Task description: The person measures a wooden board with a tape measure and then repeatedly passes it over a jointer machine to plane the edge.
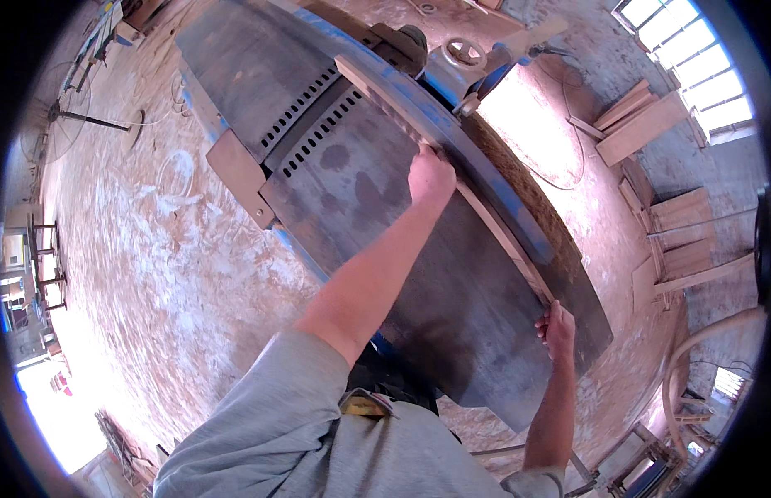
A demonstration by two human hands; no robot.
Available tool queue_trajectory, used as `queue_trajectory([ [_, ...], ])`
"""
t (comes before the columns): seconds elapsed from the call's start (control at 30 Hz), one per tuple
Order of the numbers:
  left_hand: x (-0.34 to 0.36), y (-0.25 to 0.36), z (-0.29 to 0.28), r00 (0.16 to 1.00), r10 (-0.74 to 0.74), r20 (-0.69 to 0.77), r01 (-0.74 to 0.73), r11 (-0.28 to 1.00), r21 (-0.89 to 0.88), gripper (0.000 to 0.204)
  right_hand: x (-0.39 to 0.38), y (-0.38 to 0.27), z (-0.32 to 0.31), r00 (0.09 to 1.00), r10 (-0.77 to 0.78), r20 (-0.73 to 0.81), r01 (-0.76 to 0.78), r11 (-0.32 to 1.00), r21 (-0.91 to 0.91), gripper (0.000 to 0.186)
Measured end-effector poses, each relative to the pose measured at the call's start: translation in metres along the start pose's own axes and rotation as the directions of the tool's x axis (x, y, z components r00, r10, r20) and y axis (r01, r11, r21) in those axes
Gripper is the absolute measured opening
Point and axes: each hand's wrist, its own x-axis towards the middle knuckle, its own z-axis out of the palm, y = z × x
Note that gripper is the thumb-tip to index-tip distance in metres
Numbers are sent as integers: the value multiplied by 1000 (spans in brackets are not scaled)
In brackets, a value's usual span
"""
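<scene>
Head view shows a long, thin wood strip (500,235) slanting from the top middle of the frame down to the lower right. It is pale brown, straight-sided and flat. It lies on a big metal bench (344,212), right beside a long blue bar (508,207) with worn, scratched paint.

Near the middle of the frame, the left grip (432,176) is closed up small, with its fingers over the wood. Lower right, the right grip (557,330) has curled fingers and touches the bottom end of the wood. I cannot tell if it pinches the end or just pushes on it.

The bench is dark gray and smooth, with darker round stains. In its upper part, two rows of small black slots (323,133) sit with a dark gap between them. A flat brown plate (236,176) sticks out on its left side.

Top middle, there is a round metal wheel (481,60). The floor (153,249) at the left looks dusty and patchy. Flat wood boards (642,129) lean at the upper right, under a bright window (700,62) with bars.
</scene>
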Motion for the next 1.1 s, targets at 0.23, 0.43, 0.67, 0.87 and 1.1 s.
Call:
queue_trajectory([
  [0.23, 62, -5, -32, 999, -21, -46, 24, 998, 52, 28, 2, -49, 54, 1000, -25, 15, 24, 997, 78, 38],
  [0.43, 152, -45, -52, 1000, 11, 10, -13, 975, 223, 30, 10, -83, 102, 996, -82, -19, 84, 990, 116, 38],
  [0.67, 199, -29, -92, 1000, -31, -4, 31, 985, 170, 24, 15, -133, 161, 995, -34, -94, 46, 989, 138, 38],
  [0.87, 252, -26, -134, 995, -22, 95, 13, 995, 96, 24, 36, -167, 209, 985, -143, -97, 155, 979, 131, 40],
  [1.1, 320, -28, -181, 997, -35, 74, 32, 999, 44, 28, 34, -243, 268, 998, -17, -68, 27, 987, 158, 40],
])
